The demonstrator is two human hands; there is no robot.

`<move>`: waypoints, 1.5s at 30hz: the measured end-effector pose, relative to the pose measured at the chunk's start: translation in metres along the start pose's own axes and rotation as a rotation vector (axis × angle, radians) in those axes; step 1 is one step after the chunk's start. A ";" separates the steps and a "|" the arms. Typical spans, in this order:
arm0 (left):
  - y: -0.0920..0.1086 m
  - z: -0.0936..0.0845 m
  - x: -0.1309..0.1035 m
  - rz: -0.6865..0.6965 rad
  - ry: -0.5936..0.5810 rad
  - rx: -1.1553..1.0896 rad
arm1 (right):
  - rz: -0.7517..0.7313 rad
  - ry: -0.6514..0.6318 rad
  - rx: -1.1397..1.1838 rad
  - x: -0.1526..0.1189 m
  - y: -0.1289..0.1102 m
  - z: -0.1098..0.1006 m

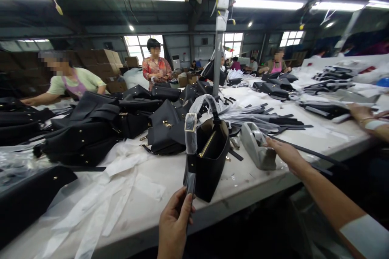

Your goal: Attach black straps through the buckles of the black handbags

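Near the table's front edge, a black handbag (212, 166) stands upright with its top open and a gold zipper showing inside. Its handle (192, 139) arches above, wrapped in clear film, with a gold buckle. My left hand (178, 218) is closed, pinching the film-wrapped strap end (191, 182) that hangs at the bag's near side. To the right of the bag sits a grey tape dispenser (258, 147). My right hand (287, 156) touches its front end with the fingers drawn together; any piece of tape between them is too small to make out.
Several black handbags (88, 125) are heaped on the left. Film-wrapped straps (258, 117) lie behind the dispenser, and white paper strips (100, 194) cover the front left. A metal post (218, 48) rises mid-table. Co-workers (156, 64) are across the table; another person's hand (363, 115) is at right.
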State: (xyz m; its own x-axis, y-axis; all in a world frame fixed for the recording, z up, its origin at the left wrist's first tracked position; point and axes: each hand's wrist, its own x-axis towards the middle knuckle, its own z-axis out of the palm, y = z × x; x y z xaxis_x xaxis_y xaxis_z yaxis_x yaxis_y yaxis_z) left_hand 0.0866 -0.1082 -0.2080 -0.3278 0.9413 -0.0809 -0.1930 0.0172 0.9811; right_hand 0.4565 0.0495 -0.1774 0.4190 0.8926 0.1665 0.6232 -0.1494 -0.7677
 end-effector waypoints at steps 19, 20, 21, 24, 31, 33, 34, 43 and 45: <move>-0.006 -0.004 0.002 0.007 0.031 0.009 | 0.318 -0.029 0.482 -0.067 0.025 -0.009; -0.006 -0.004 0.001 0.008 0.029 0.014 | 0.323 -0.025 0.475 -0.071 0.032 -0.005; -0.005 -0.004 0.001 0.009 0.028 0.020 | 0.324 -0.025 0.465 -0.076 0.037 -0.001; -0.004 -0.006 0.002 0.015 0.006 0.039 | 0.293 -0.068 0.431 -0.102 0.037 0.013; 0.001 -0.009 0.003 0.045 -0.099 0.132 | -0.046 -0.669 0.459 -0.188 -0.072 0.055; 0.003 -0.010 0.002 0.067 -0.102 0.177 | -0.097 -0.756 0.533 -0.201 -0.107 0.068; 0.004 -0.011 0.001 0.080 -0.107 0.197 | -0.128 -0.780 0.555 -0.204 -0.121 0.075; 0.012 -0.015 -0.003 0.077 -0.157 0.153 | -0.210 -0.687 0.312 -0.193 -0.151 0.104; 0.015 -0.016 -0.003 -0.028 -0.208 0.031 | -0.245 -0.737 0.326 -0.191 -0.147 0.102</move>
State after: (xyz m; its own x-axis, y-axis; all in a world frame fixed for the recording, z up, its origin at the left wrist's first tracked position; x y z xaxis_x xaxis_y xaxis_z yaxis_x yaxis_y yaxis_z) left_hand 0.0704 -0.1164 -0.1961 -0.1243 0.9895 -0.0734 -0.1699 0.0516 0.9841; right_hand 0.2177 -0.0557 -0.1591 -0.3123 0.9499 -0.0076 0.3708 0.1145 -0.9216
